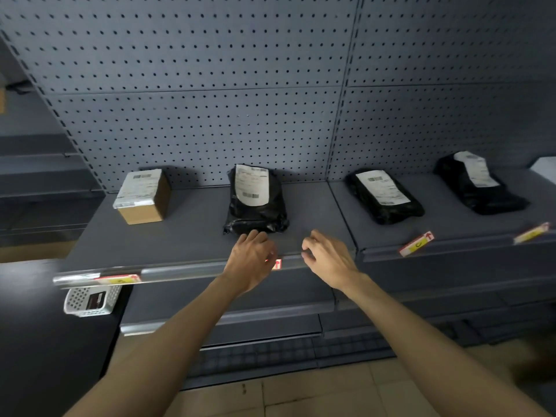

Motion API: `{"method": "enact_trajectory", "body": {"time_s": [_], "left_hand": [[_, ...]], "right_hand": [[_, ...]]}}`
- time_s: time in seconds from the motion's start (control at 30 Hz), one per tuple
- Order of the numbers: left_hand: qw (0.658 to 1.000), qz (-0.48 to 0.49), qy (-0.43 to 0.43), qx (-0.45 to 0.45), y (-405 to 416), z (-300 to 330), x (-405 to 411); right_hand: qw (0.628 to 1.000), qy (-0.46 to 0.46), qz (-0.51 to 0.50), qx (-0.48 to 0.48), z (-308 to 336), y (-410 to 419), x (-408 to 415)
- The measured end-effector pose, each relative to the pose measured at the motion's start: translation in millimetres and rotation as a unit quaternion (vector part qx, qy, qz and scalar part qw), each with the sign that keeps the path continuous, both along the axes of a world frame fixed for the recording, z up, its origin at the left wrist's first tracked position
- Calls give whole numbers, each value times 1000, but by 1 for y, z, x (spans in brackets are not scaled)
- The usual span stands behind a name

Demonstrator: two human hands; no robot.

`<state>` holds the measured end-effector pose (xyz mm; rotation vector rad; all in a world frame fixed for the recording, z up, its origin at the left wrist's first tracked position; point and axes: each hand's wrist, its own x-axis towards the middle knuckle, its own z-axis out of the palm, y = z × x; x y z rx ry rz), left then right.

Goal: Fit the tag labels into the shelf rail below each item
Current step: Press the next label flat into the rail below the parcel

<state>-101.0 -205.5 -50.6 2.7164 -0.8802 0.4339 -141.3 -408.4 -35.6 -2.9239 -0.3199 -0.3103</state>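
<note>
Mostly hidden behind the left hand [251, 260], whose grip I cannot tell, a red-and-white paper tag label [277, 264] sits in the smooth grey metal shelf rail [180, 270] below the crinkled black plastic parcel [255, 203], while the right hand [326, 257] hovers beside, fingers loosely curled, empty.

Grey shelf [195, 230], box [141, 195], three parcels [257, 200]
</note>
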Motion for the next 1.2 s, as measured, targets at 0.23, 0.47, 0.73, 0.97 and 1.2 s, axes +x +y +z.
{"method": "enact_trajectory", "body": {"time_s": [0.23,0.47,0.73,0.97,1.2], "left_hand": [[999,-41,-13,-17,-116,7,-7],[1000,-7,5,-27,-250,-6,-25],[995,94,35,-2,-324,-22,-40],[989,138,41,-20,-347,-27,-44],[992,121,6,16,-350,-17,-45]], "right_hand": [[998,9,-54,-43,14,-121,-21],[996,17,-31,-76,22,-248,-30],[998,14,25,-57,12,-303,-24],[996,6,77,-52,-1,-313,-13],[995,5,79,-62,-12,-323,-8]]}}
